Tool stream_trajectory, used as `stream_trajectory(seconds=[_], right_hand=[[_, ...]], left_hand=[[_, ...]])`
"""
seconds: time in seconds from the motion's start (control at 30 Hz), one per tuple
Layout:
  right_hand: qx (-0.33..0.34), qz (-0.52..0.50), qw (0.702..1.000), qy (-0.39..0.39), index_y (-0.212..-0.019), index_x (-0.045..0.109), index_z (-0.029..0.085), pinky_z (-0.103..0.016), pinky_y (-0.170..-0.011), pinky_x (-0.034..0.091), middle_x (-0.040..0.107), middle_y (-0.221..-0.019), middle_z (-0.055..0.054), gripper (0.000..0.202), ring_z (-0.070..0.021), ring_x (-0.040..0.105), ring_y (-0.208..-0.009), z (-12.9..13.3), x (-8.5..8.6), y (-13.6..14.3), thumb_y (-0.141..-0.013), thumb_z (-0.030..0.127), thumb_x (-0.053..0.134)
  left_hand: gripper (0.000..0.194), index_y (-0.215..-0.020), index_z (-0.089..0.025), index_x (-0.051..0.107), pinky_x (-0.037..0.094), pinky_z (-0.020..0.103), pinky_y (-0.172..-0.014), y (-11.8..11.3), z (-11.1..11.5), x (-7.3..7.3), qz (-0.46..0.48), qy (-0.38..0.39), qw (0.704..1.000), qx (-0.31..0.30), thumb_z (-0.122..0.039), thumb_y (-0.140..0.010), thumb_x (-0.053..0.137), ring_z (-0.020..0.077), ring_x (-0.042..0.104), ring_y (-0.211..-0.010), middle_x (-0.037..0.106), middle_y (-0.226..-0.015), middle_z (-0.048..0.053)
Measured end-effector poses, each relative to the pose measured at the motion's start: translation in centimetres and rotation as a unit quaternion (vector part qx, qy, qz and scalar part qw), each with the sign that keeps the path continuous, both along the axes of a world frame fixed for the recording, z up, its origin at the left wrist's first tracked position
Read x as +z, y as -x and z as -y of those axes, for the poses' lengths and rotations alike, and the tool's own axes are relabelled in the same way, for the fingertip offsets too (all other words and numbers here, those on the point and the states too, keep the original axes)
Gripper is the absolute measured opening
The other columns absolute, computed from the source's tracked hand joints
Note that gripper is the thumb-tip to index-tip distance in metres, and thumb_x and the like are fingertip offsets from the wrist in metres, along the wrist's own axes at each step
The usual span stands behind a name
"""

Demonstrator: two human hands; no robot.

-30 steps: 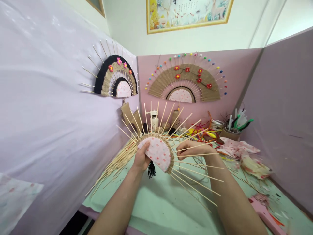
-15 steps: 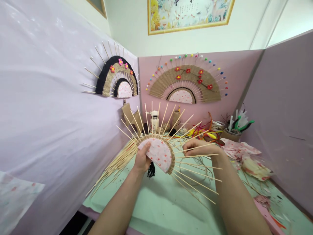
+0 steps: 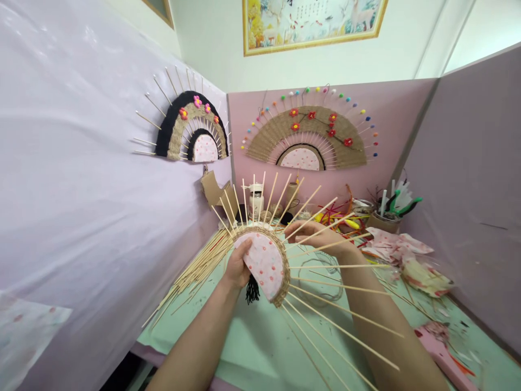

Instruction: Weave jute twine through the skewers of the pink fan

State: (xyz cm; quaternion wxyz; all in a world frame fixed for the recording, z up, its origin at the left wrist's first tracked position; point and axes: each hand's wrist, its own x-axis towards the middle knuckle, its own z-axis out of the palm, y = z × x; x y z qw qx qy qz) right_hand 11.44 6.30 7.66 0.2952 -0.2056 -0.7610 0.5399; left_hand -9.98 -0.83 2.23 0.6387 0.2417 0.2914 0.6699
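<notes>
My left hand grips a half-round fan by its straight edge, thumb on the front and fingers hidden behind. The fan's pink-and-white panel has small red prints, a woven twine rim and several thin wooden sticks spreading outward. A black tassel hangs below my left hand. My right hand is behind the sticks at the upper right of the rim, fingers stretched toward it and slightly apart. I see no strand clearly between them. A loose coil of twine lies below my right hand.
Loose sticks lie in a bundle at the left. Two decorated fans, one black-edged and one tan, are on the partitions. At the back right stand pliers in a pot; patterned cloth and a pink tool lie nearer.
My right hand has moved left toward the rim, its curled fingers now stretched out. The fan has turned clockwise in my left hand and shifted slightly right, its right-hand sticks swinging lower.
</notes>
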Motion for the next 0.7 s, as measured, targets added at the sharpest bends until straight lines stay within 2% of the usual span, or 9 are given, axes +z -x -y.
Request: stream_trajectory(seconds=[0.1, 0.2, 0.3, 0.5, 0.7], right_hand=[[0.008, -0.102, 0.995, 0.020, -0.093, 0.063, 0.019, -0.029, -0.073, 0.044, 0.062, -0.085, -0.002, 0.023, -0.0128, 0.057, -0.076, 0.2, -0.4, 1.8, -0.072, 0.028, 0.066], [0.028, -0.152, 0.987, 0.040, -0.097, 0.064, 0.020, -0.027, -0.067, 0.045, 0.062, -0.080, -0.002, 0.026, -0.0124, 0.058, -0.071, 0.2, -0.9, 2.8, -0.072, 0.026, 0.067], [0.033, -0.151, 0.986, 0.059, -0.099, 0.065, 0.018, -0.027, -0.066, 0.045, 0.063, -0.079, -0.002, 0.028, -0.0129, 0.059, -0.071, 0.3, -0.9, 2.9, -0.072, 0.025, 0.066], [0.028, -0.080, 0.993, 0.085, -0.092, 0.068, 0.015, -0.028, -0.070, 0.046, 0.067, -0.086, -0.005, 0.023, -0.0145, 0.061, -0.074, 1.1, -0.4, 2.9, -0.071, 0.023, 0.066], [0.011, -0.122, 0.987, 0.100, -0.079, 0.066, 0.014, -0.025, -0.064, 0.046, 0.064, -0.077, -0.003, 0.014, -0.0128, 0.059, -0.069, 0.8, -0.5, 3.1, -0.068, 0.023, 0.068]], left_hand=[[0.019, -0.077, -0.009, 0.065, 0.050, 0.033, -0.078, -0.1, 0.1, -0.1, 0.000, 0.008, 1.000, -0.022, -0.026, -0.071, 0.061, 0.0215, 0.066, -0.070, 0.070, -0.071, 0.009], [0.018, -0.077, -0.009, 0.065, 0.051, 0.033, -0.075, -0.2, 0.1, -0.2, 0.001, 0.010, 0.999, -0.033, -0.025, -0.070, 0.061, 0.0205, 0.066, -0.066, 0.070, -0.071, 0.009], [0.018, -0.078, -0.009, 0.065, 0.052, 0.031, -0.072, -0.3, 0.1, -0.2, -0.002, 0.007, 0.999, -0.035, -0.025, -0.069, 0.062, 0.0194, 0.065, -0.066, 0.070, -0.072, 0.009], [0.020, -0.078, -0.009, 0.065, 0.051, 0.034, -0.074, -0.3, 0.1, -0.3, -0.014, 0.005, 0.999, -0.041, -0.026, -0.067, 0.064, 0.0211, 0.065, -0.068, 0.070, -0.074, 0.010], [0.021, -0.078, -0.009, 0.065, 0.050, 0.036, -0.077, -0.3, 0.1, -0.2, -0.029, -0.010, 0.999, -0.037, -0.027, -0.067, 0.065, 0.0240, 0.066, -0.074, 0.070, -0.075, 0.010]])
